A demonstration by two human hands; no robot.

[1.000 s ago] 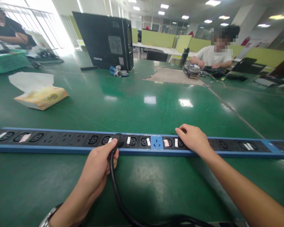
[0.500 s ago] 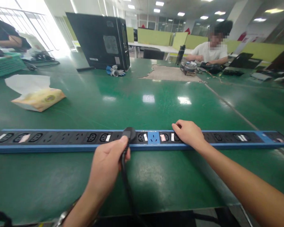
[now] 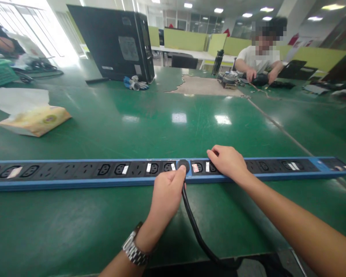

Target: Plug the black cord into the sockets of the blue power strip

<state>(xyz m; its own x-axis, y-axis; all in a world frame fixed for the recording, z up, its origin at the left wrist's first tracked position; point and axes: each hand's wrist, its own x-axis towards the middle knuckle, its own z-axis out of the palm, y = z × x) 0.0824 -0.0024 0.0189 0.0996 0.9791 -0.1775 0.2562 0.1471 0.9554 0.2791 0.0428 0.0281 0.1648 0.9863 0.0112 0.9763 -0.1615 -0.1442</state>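
A long blue-and-black power strip lies across the green table, with rows of sockets and small white and pink stickers along it. My left hand is closed on a black power plug, thumb on top. The plug sits over the blue socket section near the strip's middle and covers it; whether its pins are inside is hidden. From it a thick black cable curves down past the table's front edge. My right hand rests on the strip to the right of the plug, its fingers curled over the far edge.
An opened tissue pack lies at the left. Farther back are a black computer case, gloves, a dark bottle and a green basket. Across the table a person handles a dark object; another person's arm shows far left.
My left hand has carried the plug rightward along the strip, from a black socket to the blue one. My right hand stays on the strip. The view has shifted slightly.
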